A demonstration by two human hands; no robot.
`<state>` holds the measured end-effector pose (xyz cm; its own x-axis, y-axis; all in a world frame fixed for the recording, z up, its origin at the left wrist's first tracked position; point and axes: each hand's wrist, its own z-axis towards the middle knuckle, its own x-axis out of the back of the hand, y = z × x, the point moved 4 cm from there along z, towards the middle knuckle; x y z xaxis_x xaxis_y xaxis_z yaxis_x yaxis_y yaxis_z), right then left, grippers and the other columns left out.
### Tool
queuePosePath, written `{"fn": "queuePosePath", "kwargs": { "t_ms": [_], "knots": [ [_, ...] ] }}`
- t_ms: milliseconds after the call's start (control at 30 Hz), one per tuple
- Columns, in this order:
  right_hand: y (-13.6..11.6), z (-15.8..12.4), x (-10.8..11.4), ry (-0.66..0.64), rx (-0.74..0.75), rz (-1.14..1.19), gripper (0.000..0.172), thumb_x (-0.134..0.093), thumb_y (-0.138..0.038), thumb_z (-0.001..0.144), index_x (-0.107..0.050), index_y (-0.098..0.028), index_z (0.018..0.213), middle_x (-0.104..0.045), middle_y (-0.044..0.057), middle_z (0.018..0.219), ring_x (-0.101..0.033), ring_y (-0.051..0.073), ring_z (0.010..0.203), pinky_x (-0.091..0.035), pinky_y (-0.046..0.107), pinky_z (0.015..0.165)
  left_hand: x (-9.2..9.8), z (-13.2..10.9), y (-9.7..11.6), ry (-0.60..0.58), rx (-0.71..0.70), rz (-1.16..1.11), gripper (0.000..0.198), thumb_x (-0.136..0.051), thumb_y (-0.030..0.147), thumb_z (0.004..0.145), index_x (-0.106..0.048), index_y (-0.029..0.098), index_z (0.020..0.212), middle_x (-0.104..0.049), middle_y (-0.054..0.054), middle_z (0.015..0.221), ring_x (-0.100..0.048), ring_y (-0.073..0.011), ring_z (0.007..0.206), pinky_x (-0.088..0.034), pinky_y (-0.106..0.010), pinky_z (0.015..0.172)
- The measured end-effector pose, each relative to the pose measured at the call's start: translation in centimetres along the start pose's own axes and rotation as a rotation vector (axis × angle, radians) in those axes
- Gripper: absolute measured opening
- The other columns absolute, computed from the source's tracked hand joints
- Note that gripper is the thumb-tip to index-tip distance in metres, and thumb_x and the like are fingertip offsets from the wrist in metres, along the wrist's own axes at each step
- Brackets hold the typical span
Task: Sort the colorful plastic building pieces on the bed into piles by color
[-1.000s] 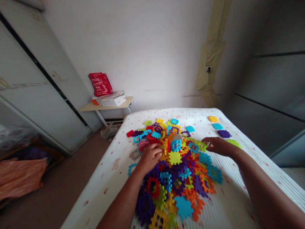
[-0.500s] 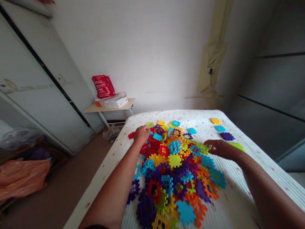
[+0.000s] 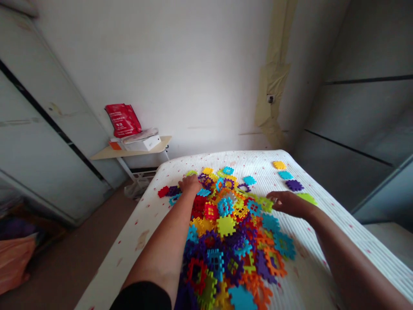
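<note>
Left hand (image 3: 190, 184) resting curled on tiles (image 3: 226, 224) near the bed's (image 3: 322, 267) far left edge, grip unclear, right hand (image 3: 285, 202) lying flat, fingers together, touching a green tile (image 3: 266, 203)

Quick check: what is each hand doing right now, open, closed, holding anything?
Left hand: resting on the far-left pieces of the pile; grip cannot be told.
Right hand: flat and open at the pile's right edge, holding nothing.

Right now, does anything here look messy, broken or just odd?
Yes: colourful plastic tiles lie heaped across the white mattress, and beige tape sags off the back wall.
</note>
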<state>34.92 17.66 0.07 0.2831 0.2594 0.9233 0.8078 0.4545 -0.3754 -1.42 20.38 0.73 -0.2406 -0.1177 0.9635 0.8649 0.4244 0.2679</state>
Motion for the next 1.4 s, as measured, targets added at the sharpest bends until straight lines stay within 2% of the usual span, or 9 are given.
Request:
{"fn": "queuePosePath", "kwargs": {
  "t_ms": [167,333,500,667,800,933,1100,1267,1400],
  "knots": [
    [-0.4,-0.1,0.2,-0.002,-0.012,-0.03,0.041,-0.051,-0.015,0.07,-0.062,-0.02,0.109,-0.07,0.006,0.093,-0.065,0.02,0.085,-0.048,0.027,0.074,1.0,-0.9,-0.1,0.061,-0.034,-0.157,0.032,-0.066,0.038,0.061,-0.064,0.026,0.091,-0.066,-0.009,0.098,-0.056,-0.0329,0.103,-0.04,-0.045,0.084],
    [-0.5,-0.2,0.3,0.029,-0.006,-0.021,0.04,-0.052,-0.015,0.069,-0.063,-0.021,0.107,-0.07,0.006,0.095,-0.065,0.02,0.083,-0.049,0.028,0.073,3.0,-2.7,0.5,0.092,-0.198,-0.464,0.034,-0.058,0.029,0.066,-0.058,0.023,0.099,-0.066,-0.001,0.085,-0.062,-0.0199,0.084,-0.046,-0.03,0.074],
    [-1.6,-0.3,0.9,0.077,0.055,0.054,0.033,-0.053,-0.017,0.072,-0.064,-0.02,0.104,-0.07,0.007,0.093,-0.065,0.019,0.079,-0.05,0.03,0.073,4.0,-7.8,0.6,0.027,-0.398,-0.738,0.036,-0.062,0.027,0.064,-0.051,0.02,0.098,-0.066,-0.001,0.095,-0.063,-0.0169,0.089,-0.048,-0.027,0.079],
    [-6.8,-1.1,2.0,0.189,0.278,0.319,0.035,-0.056,-0.029,0.079,-0.058,-0.018,0.112,-0.066,0.008,0.1,-0.063,0.017,0.083,-0.051,0.03,0.073,2.5,-12.9,0.1,-0.09,-0.54,-1.101,0.034,-0.067,0.025,0.061,-0.047,0.021,0.088,-0.058,-0.006,0.113,-0.061,-0.0186,0.097,-0.048,-0.031,0.084],
    [-11.7,-2.0,1.2,0.198,0.489,0.468,0.044,-0.064,-0.031,0.074,-0.054,-0.019,0.116,-0.06,0.009,0.113,-0.061,0.019,0.093,-0.05,0.032,0.078,1.4,-15.7,-0.2,-0.013,-0.615,-0.991,0.031,-0.068,0.023,0.065,-0.049,0.022,0.089,-0.056,-0.007,0.117,-0.056,-0.0203,0.108,-0.044,-0.035,0.093],
    [-14.3,-2.5,-0.1,0.234,0.619,0.454,0.052,-0.069,-0.032,0.071,-0.052,-0.019,0.118,-0.055,0.012,0.123,-0.054,0.023,0.11,-0.045,0.038,0.091,1.4,-17.6,0.0,0.074,-0.683,-0.848,0.03,-0.068,0.022,0.068,-0.05,0.023,0.093,-0.057,-0.008,0.12,-0.054,-0.0214,0.113,-0.041,-0.038,0.098],
    [-14.8,-2.7,-0.9,0.246,0.662,0.399,0.048,-0.067,-0.025,0.073,-0.051,-0.019,0.118,-0.057,0.011,0.117,-0.054,0.022,0.107,-0.044,0.036,0.09,1.8,-19.2,0.4,0.165,-0.724,-0.749,0.028,-0.068,0.025,0.069,-0.052,0.023,0.092,-0.06,-0.007,0.117,-0.056,-0.0228,0.11,-0.044,-0.039,0.095],
    [-15.4,-3.1,-1.1,0.228,0.695,0.293,0.05,-0.066,-0.02,0.073,-0.049,-0.019,0.12,-0.057,0.011,0.114,-0.054,0.022,0.105,-0.044,0.035,0.089,1.3,-19.8,0.4,0.255,-0.755,-0.689,0.026,-0.067,0.028,0.07,-0.053,0.025,0.092,-0.063,-0.006,0.113,-0.06,-0.0225,0.105,-0.048,-0.039,0.092],
    [-15.1,-3.3,-0.7,0.206,0.655,0.259,0.051,-0.068,-0.02,0.07,-0.05,-0.02,0.118,-0.059,0.009,0.11,-0.055,0.021,0.101,-0.046,0.034,0.086,0.7,-19.9,0.4,0.267,-0.794,-0.637,0.031,-0.066,0.029,0.072,-0.052,0.027,0.1,-0.061,-0.006,0.115,-0.059,-0.0224,0.106,-0.049,-0.039,0.092]
  ]
}}
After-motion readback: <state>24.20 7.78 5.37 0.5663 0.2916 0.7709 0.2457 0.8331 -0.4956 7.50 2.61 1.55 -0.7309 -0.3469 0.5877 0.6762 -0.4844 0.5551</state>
